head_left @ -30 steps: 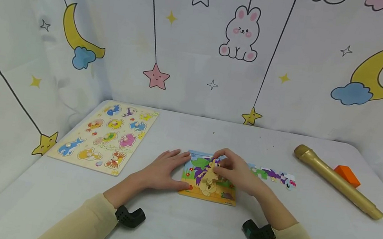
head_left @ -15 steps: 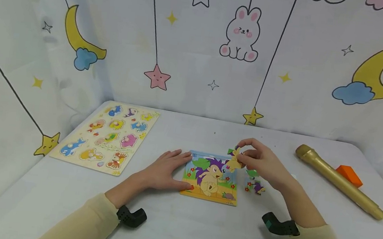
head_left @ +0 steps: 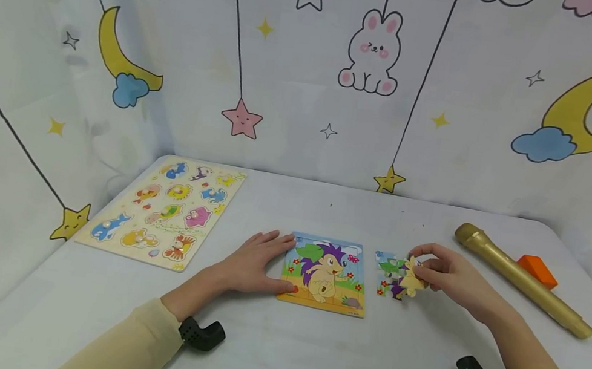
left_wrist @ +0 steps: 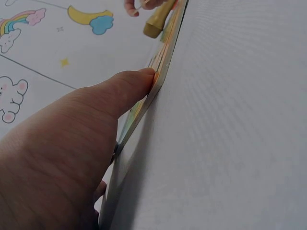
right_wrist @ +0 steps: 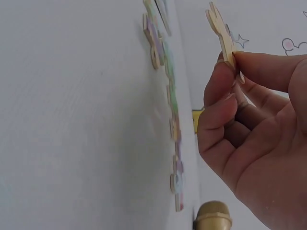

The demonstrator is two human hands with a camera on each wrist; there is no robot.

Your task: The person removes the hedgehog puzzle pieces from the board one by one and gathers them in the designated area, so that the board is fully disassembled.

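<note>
A small square puzzle board (head_left: 323, 307) with a purple-haired hedgehog picture lies flat mid-table. My left hand (head_left: 254, 265) rests at its left side, fingers spread, its thumb (left_wrist: 129, 88) on the board's edge. To the right of the board lies a group of joined jigsaw pieces (head_left: 388, 267) showing green leaves, red flowers and purple hair. Over the right part of this group, my right hand (head_left: 452, 281) pinches a yellow jigsaw piece (head_left: 412, 280) between thumb and index finger. The right wrist view shows the held piece (right_wrist: 221, 36) apart from the row of pieces (right_wrist: 171, 98).
A larger wooden animal puzzle board (head_left: 161, 212) lies at the table's left. On the right are a gold microphone (head_left: 526, 281) and an orange block (head_left: 537, 271) behind it. A patterned cloth (head_left: 310, 58) hangs behind the table.
My right hand has carried the yellow piece from over the hedgehog board rightward, then down to the loose jigsaw pieces. The left hand has stayed in place on the board.
</note>
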